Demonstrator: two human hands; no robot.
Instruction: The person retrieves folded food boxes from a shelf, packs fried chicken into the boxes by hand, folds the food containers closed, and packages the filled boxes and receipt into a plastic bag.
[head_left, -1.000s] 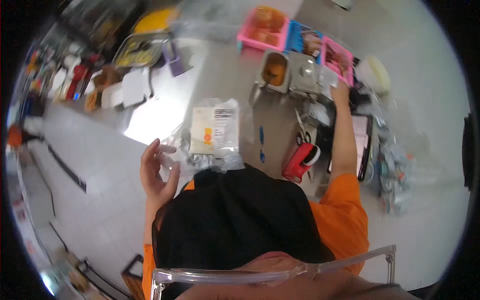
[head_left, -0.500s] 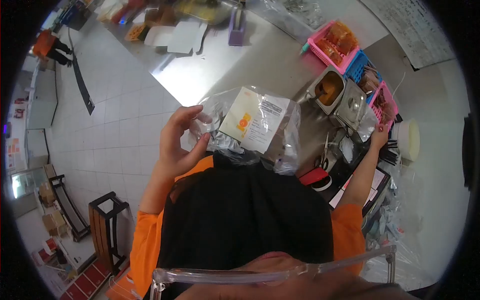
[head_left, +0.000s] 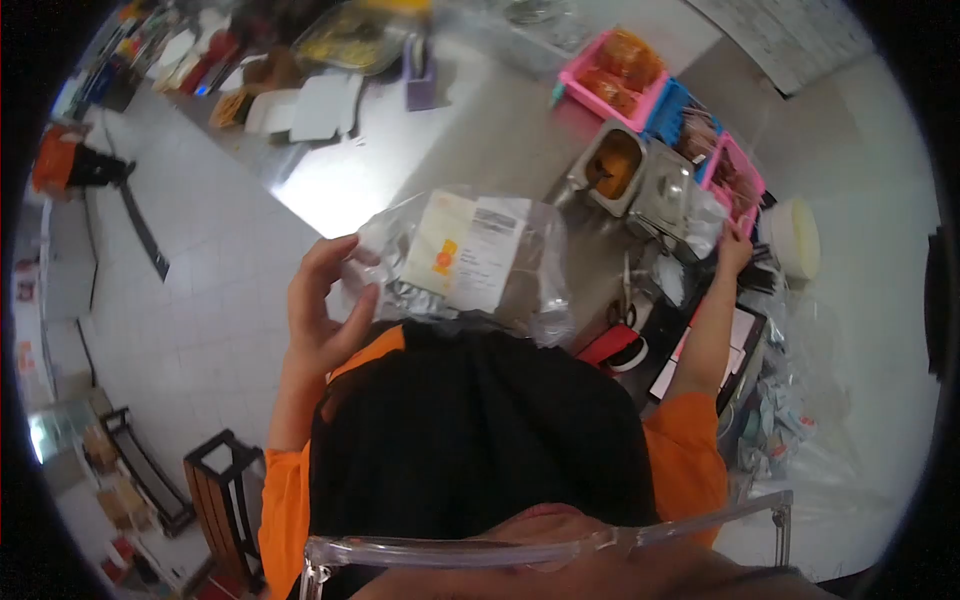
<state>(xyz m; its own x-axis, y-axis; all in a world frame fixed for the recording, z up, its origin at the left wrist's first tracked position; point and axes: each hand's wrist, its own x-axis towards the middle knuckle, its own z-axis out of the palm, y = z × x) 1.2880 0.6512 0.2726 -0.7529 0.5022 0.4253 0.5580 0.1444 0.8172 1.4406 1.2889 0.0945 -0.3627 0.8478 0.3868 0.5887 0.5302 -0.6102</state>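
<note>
A clear plastic bag (head_left: 548,270) lies at the steel counter's front edge, close to my body. Inside it are a cream box or packet with a printed label (head_left: 487,262) and something silvery like foil (head_left: 415,297). My left hand (head_left: 332,300) is at the bag's left side, thumb and fingers apart in a C shape. Over on the right, my right hand (head_left: 736,250) reaches to a small silvery-white packet (head_left: 706,222) beside the pink basket (head_left: 733,180); its fingers are closed at the packet's edge.
Steel pans (head_left: 612,165), one with orange sauce, stand left of the pink basket. A blue basket (head_left: 672,112) and another pink basket (head_left: 618,80) are behind. Scissors, a red item (head_left: 606,346) and a purple tape dispenser (head_left: 420,78) are on the counter. Someone in orange (head_left: 55,165) is far left.
The view has shifted, so the counter items sit further left. My right hand remains at the packet by the pink basket, and my left hand stays open beside the bag.
</note>
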